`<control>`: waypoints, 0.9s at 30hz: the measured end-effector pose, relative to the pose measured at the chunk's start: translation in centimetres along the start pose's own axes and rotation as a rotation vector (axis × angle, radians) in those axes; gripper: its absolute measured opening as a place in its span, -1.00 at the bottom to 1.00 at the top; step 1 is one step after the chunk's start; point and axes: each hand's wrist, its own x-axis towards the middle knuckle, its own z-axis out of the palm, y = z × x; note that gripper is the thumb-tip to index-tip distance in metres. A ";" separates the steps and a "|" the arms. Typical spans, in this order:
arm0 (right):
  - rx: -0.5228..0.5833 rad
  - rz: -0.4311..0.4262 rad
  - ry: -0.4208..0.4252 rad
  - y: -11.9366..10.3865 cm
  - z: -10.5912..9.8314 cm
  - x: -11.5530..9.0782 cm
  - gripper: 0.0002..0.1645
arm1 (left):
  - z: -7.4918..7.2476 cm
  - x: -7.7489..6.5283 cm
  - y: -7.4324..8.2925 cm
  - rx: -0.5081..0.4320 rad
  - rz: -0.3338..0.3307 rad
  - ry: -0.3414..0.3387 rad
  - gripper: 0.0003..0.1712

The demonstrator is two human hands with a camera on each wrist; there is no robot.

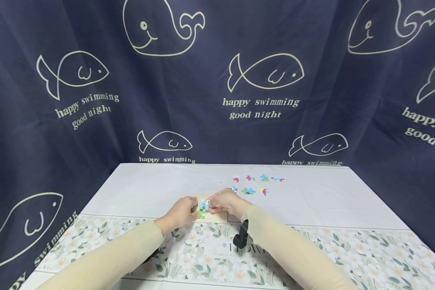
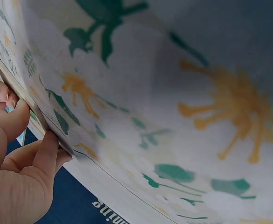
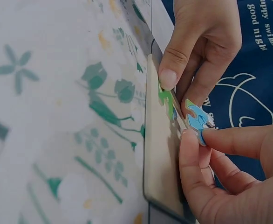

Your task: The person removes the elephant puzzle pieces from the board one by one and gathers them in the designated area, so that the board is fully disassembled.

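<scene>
A shallow wooden puzzle board lies on the table with blue and green jigsaw pieces along its left part. My left hand holds the board's left edge; in the right wrist view its thumb rests at a green puzzle piece in the board. Above the board, my right hand pinches a blue puzzle piece between thumb and fingers. That piece is tilted, close to the left hand's fingers. From the left wrist, the left hand hides most of the board.
Several loose puzzle pieces lie in two rows beyond the right hand, among them a blue-green piece and a yellow-red piece. A floral cloth covers the near part of the white table. A dark blue curtain hangs behind.
</scene>
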 end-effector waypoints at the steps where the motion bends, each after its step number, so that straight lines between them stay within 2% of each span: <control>1: 0.001 0.002 -0.002 0.1 -0.1 -0.1 -0.71 | 0.0 0.0 0.0 0.000 0.002 0.000 -0.60; 8: 0.010 -0.010 0.007 0.4 -0.7 -0.6 -0.72 | 0.2 0.2 0.0 0.013 0.017 -0.003 -0.62; 15: 0.035 -0.035 -0.030 0.7 -0.8 -0.7 -0.71 | 0.1 -0.2 -0.1 0.026 0.007 0.002 -0.62; 20: 0.050 -0.021 -0.010 1.0 -1.5 -0.7 -0.70 | 0.0 -0.5 0.1 -0.007 -0.002 -0.013 -0.61; 27: 0.077 -0.032 0.003 0.8 -2.8 -0.8 -0.67 | -0.1 -0.2 0.2 0.015 -0.003 -0.001 -0.60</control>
